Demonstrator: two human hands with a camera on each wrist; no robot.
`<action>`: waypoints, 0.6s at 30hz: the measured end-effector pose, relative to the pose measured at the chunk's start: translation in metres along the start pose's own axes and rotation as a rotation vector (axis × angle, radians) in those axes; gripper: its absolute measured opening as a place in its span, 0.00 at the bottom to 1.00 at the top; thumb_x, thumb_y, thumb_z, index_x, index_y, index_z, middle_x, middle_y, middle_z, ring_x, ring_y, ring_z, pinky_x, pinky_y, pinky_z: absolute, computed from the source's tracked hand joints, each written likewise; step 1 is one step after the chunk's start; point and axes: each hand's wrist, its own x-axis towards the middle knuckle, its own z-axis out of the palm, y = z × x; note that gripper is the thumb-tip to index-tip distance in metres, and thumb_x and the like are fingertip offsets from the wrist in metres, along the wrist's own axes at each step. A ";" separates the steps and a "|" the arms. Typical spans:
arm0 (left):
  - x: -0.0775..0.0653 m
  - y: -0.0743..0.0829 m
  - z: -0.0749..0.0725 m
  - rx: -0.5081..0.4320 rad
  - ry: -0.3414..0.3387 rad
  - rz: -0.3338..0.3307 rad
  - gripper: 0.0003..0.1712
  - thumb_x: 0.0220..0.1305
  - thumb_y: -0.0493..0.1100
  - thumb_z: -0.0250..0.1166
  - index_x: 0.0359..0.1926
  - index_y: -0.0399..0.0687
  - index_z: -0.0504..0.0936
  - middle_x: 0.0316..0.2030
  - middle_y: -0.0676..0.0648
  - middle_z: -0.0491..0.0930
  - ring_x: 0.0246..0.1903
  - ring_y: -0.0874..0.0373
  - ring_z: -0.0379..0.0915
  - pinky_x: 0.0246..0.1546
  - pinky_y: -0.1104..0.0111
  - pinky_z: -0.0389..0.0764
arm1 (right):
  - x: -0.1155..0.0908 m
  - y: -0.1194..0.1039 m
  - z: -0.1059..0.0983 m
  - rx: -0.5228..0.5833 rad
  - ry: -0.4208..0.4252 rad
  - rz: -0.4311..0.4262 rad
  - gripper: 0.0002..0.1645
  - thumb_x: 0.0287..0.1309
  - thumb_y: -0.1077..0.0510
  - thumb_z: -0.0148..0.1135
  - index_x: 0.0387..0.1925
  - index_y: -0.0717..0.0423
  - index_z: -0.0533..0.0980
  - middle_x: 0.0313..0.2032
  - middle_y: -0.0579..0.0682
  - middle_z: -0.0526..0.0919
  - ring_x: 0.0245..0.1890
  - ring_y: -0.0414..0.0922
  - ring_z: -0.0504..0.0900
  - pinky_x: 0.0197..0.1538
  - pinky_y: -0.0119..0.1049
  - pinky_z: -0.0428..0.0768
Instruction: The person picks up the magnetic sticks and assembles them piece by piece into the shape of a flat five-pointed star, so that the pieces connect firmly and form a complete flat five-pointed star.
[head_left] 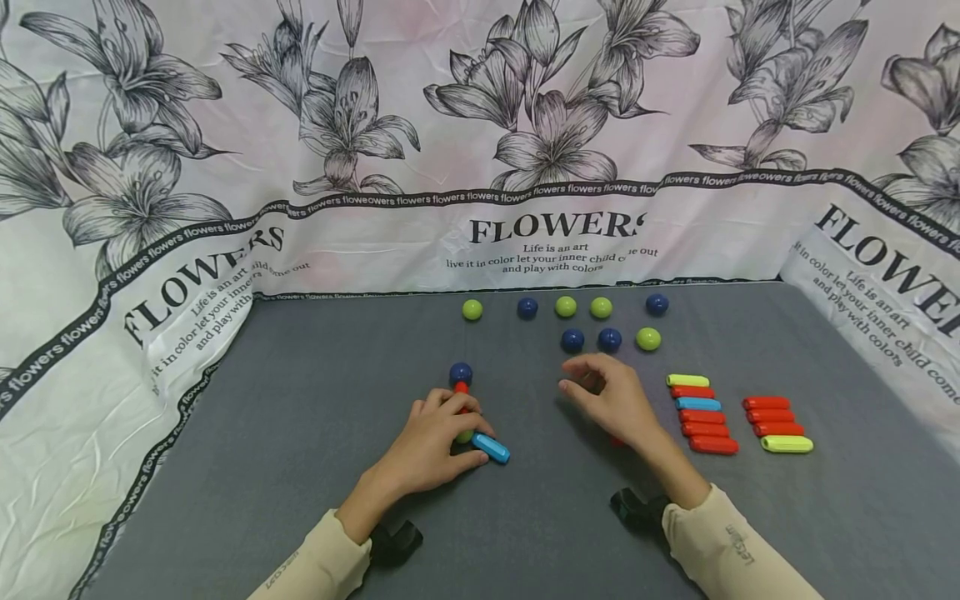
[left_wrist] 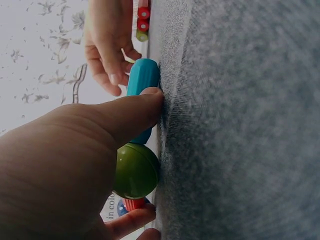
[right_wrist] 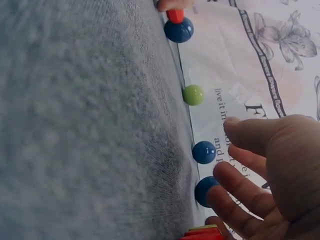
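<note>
In the head view my left hand (head_left: pixel 431 442) pinches a light-blue ridged stick (head_left: pixel 492 448) between thumb and index finger. One end of the stick meets a green ball (left_wrist: pixel 137 171), seen best in the left wrist view. Beyond it, a red stick (head_left: pixel 461 387) leads to a dark-blue ball (head_left: pixel 461 374), in one line; the other left fingers lie along this part and partly hide it. My right hand (head_left: pixel 611 396) hovers over the table with its fingers loosely bent, holding nothing, just nearer than two dark-blue balls (head_left: pixel 572 340).
More green balls (head_left: pixel 566 307) and dark-blue balls (head_left: pixel 657 305) sit along the back of the grey table (head_left: pixel 315 400). At the right lie two columns of red sticks (head_left: pixel 714 445), with yellow sticks (head_left: pixel 787 444) and one blue stick (head_left: pixel 698 404) among them. A flower-printed cloth (head_left: pixel 375 242) hangs behind.
</note>
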 end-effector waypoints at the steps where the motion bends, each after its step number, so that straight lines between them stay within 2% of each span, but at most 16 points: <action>1: 0.000 0.000 0.000 0.000 -0.001 -0.003 0.13 0.60 0.52 0.75 0.46 0.67 0.87 0.56 0.54 0.78 0.61 0.48 0.65 0.52 0.55 0.62 | 0.001 0.000 -0.001 -0.007 0.010 0.003 0.13 0.58 0.61 0.74 0.45 0.59 0.84 0.38 0.53 0.86 0.34 0.45 0.82 0.39 0.36 0.79; 6: 0.001 0.000 -0.001 0.002 -0.006 -0.010 0.13 0.60 0.53 0.75 0.46 0.67 0.87 0.54 0.55 0.77 0.59 0.48 0.64 0.52 0.55 0.62 | 0.005 0.003 -0.008 -0.071 0.068 0.032 0.14 0.57 0.60 0.74 0.46 0.59 0.85 0.41 0.58 0.85 0.39 0.52 0.80 0.44 0.43 0.76; 12: 0.000 0.001 -0.001 0.005 -0.004 -0.008 0.13 0.60 0.53 0.75 0.46 0.67 0.87 0.53 0.55 0.77 0.59 0.48 0.64 0.52 0.55 0.62 | 0.014 0.010 -0.017 -0.124 0.119 0.076 0.18 0.57 0.59 0.74 0.48 0.59 0.84 0.47 0.62 0.83 0.50 0.61 0.72 0.54 0.59 0.62; 15: 0.000 0.001 0.000 0.008 -0.004 -0.010 0.13 0.60 0.53 0.75 0.46 0.67 0.87 0.53 0.55 0.77 0.59 0.48 0.65 0.52 0.55 0.62 | 0.022 0.013 -0.019 -0.182 0.108 0.096 0.19 0.58 0.55 0.74 0.51 0.56 0.84 0.51 0.63 0.81 0.54 0.63 0.68 0.54 0.64 0.57; 18: 0.000 0.001 0.000 0.006 -0.012 -0.017 0.13 0.60 0.53 0.75 0.46 0.68 0.87 0.53 0.56 0.77 0.59 0.48 0.64 0.52 0.55 0.62 | 0.031 0.015 -0.018 -0.241 0.049 0.110 0.21 0.59 0.52 0.73 0.54 0.53 0.83 0.56 0.63 0.80 0.57 0.65 0.67 0.55 0.68 0.54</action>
